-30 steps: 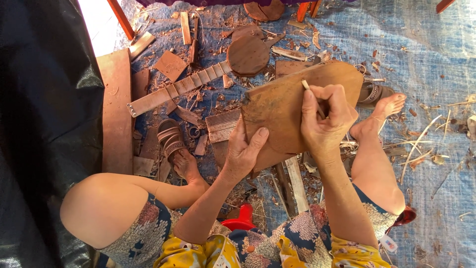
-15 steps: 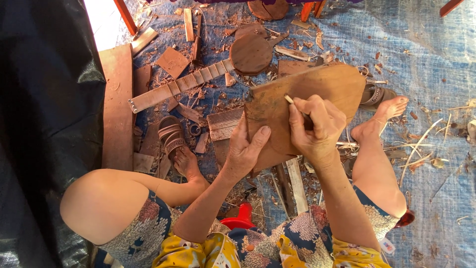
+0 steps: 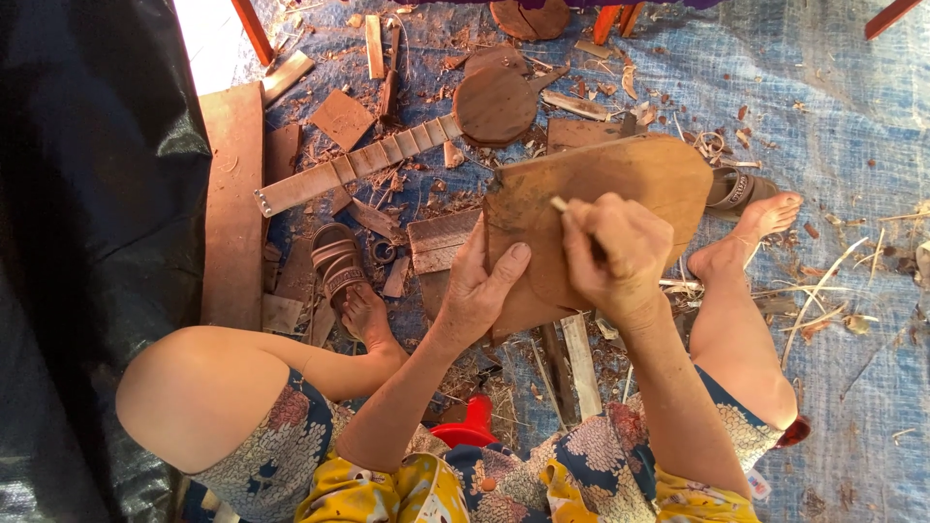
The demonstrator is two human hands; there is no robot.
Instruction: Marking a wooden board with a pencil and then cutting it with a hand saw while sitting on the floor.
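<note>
A flat brown wooden board (image 3: 620,189) with rounded corners is propped up in front of me, tilted. My left hand (image 3: 484,286) grips its lower left edge, thumb on the face. My right hand (image 3: 620,252) is closed around a thin pencil-like stick (image 3: 560,204), whose pale tip touches the board's face near the left side. A curved line shows on the wood below my hands. My bare knees and feet frame the board on both sides.
A blue tarp (image 3: 833,107) covers the ground, littered with wood chips. A guitar-shaped wooden piece (image 3: 494,102) with a long fretted neck (image 3: 354,174) lies behind. Planks (image 3: 232,194) lie left by black sheeting (image 3: 87,194). Sandals (image 3: 339,261) sit by my feet; a red object (image 3: 470,426) lies under me.
My right hand has slid leftward and down across the board with the stick. The left hand has kept its hold on the board's edge.
</note>
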